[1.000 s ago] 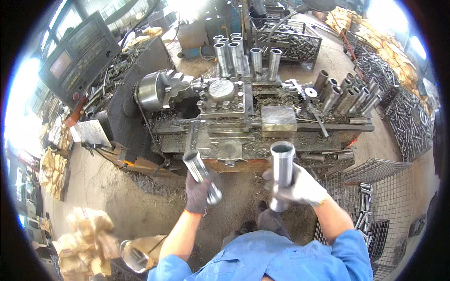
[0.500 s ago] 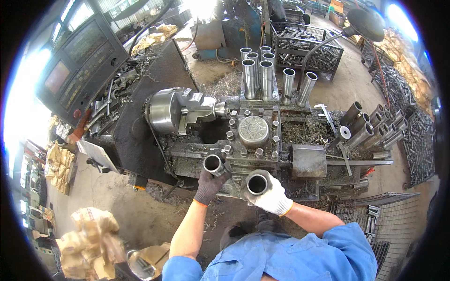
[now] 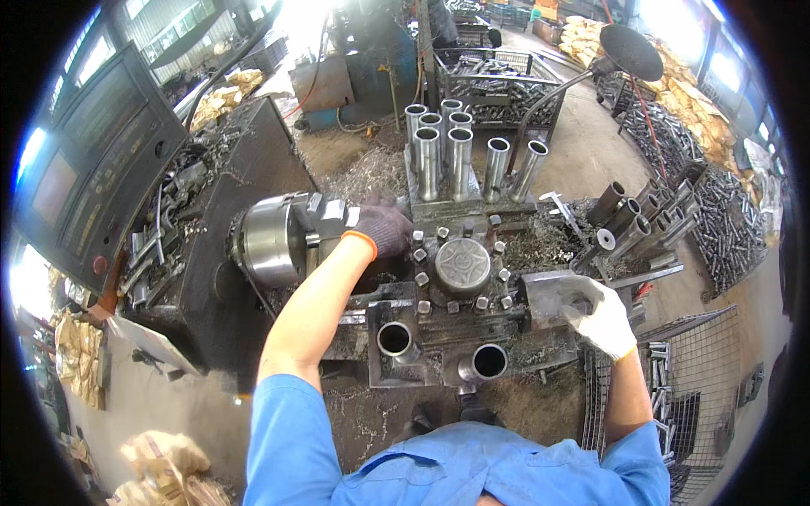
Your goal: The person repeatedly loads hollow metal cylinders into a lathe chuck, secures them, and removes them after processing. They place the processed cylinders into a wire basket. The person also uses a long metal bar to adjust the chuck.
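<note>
My left hand (image 3: 384, 229), in a dark glove with an orange cuff, reaches between the steel chuck (image 3: 272, 240) of the lathe and the square tool post (image 3: 462, 266). It covers the end of the chuck jaws; its fingers are hidden and blurred. My right hand (image 3: 603, 316), in a white glove, is beside the grey metal block (image 3: 544, 297) right of the tool post. Its fingers look apart and nothing shows in them. Two short steel tubes, one (image 3: 395, 339) upright and another (image 3: 487, 362) tilted, rest at the carriage's front edge.
Several bright tubes (image 3: 429, 160) stand behind the tool post. Darker tubes (image 3: 629, 219) are grouped at the right near a caliper (image 3: 561, 211). A lamp (image 3: 631, 52) on a bent arm rises behind. The control panel (image 3: 93, 185) is at left, a wire basket (image 3: 700, 371) at lower right.
Both tubes left my hands and now rest at the carriage front. My left hand moved up to the chuck jaws; my right hand moved right to the grey block.
</note>
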Action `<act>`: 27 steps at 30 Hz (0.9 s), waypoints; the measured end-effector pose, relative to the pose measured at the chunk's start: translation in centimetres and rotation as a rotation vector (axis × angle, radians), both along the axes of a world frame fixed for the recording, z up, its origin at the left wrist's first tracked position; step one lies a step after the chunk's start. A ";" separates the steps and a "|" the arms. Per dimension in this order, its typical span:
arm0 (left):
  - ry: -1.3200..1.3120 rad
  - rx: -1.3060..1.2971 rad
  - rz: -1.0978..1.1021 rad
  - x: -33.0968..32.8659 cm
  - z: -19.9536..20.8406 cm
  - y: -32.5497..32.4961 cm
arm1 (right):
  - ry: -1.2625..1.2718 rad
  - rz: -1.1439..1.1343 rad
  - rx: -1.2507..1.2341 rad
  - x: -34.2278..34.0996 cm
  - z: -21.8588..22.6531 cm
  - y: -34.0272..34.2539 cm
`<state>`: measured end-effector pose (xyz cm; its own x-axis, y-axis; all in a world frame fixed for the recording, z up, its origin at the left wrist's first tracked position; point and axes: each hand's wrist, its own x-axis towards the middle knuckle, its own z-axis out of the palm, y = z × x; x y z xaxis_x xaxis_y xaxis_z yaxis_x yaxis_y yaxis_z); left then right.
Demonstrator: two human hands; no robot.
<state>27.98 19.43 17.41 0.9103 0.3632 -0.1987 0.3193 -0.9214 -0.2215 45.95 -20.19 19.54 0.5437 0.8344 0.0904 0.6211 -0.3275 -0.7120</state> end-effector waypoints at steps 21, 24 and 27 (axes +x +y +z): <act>-0.411 0.153 0.474 0.2 5.7 8.2 | -0.987 0.438 -1.524 19.2 -7.9 11.3; -0.310 0.016 0.518 -1.8 4.0 7.5 | -1.031 0.408 -1.428 20.1 -6.1 11.6; -0.259 -0.216 0.256 -2.6 0.9 4.3 | -1.110 0.294 -1.096 19.3 -2.2 12.7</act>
